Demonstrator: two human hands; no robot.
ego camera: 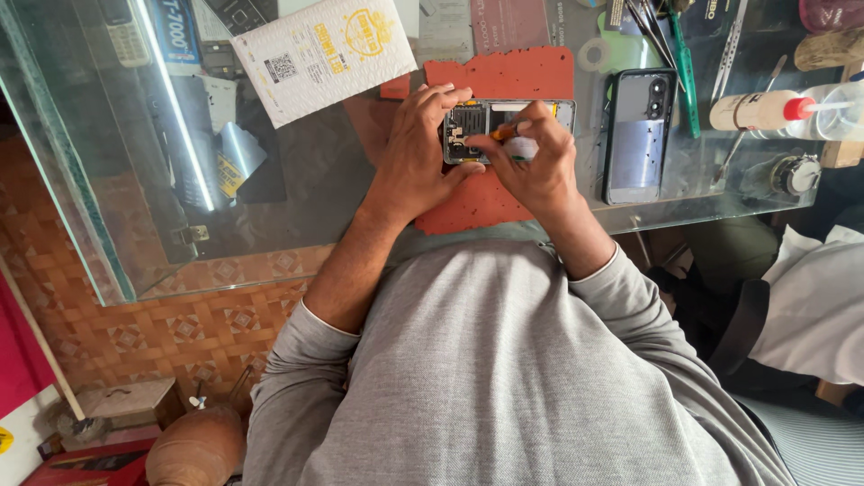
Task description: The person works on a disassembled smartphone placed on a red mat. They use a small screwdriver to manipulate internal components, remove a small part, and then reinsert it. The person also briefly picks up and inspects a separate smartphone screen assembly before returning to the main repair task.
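Observation:
An opened phone [490,115] with its inner boards exposed lies on a red mat [504,76] on the glass counter [297,180]. My left hand [418,153] grips the phone's left end and steadies it. Pinched in my right hand [535,162] is a small orange-handled tool [506,131], its tip down on the phone's insides. My grey sleeves and chest fill the lower part of the view.
A phone back cover [637,135] lies to the right of the mat. Tweezers and a green tool [682,63] sit beyond it. A white squeeze bottle with red nozzle [765,110] and a white padded envelope [324,54] rest on the counter. Another person's white sleeve [819,306] is at the right.

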